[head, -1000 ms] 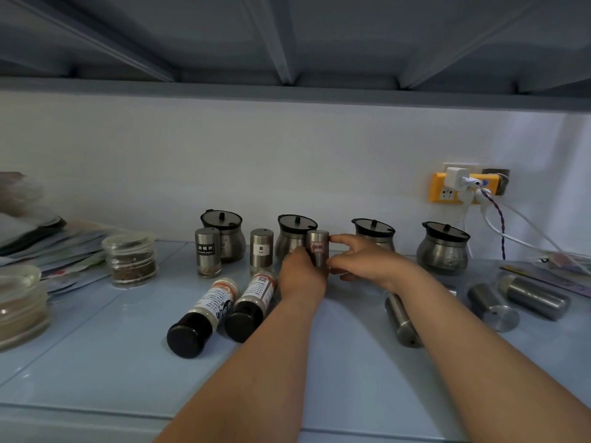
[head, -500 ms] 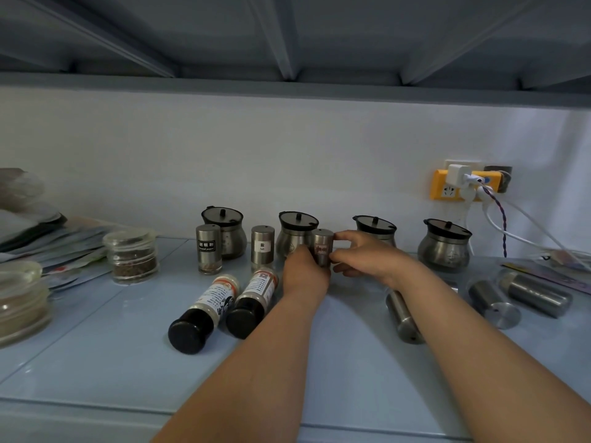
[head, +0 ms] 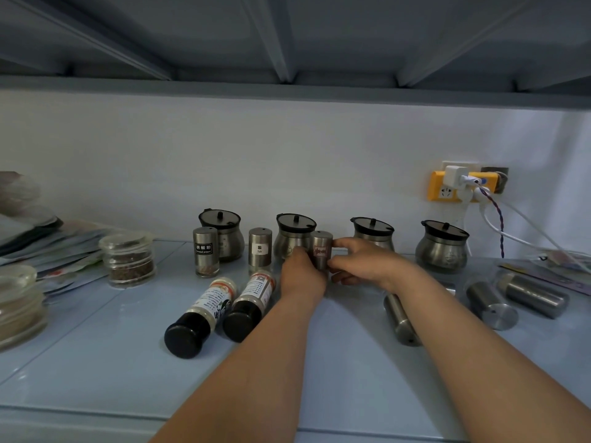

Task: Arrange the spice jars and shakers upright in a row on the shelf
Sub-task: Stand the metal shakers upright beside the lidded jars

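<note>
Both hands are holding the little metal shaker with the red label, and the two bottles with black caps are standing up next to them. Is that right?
Not quite. The two black-capped plastic bottles are lying on their sides on the pale blue shelf, not standing up; the head view shows it. The rest is right: the left hand and the right hand both hold the small steel shaker with the red label, which stands upright.

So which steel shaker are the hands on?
The red-labelled shaker, upright between both hands, right of the salt shaker; three others lie on their sides.

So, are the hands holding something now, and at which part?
Yes. Both the left hand and the right hand hold one upright steel shaker by its sides, left and right of its red label.
</note>
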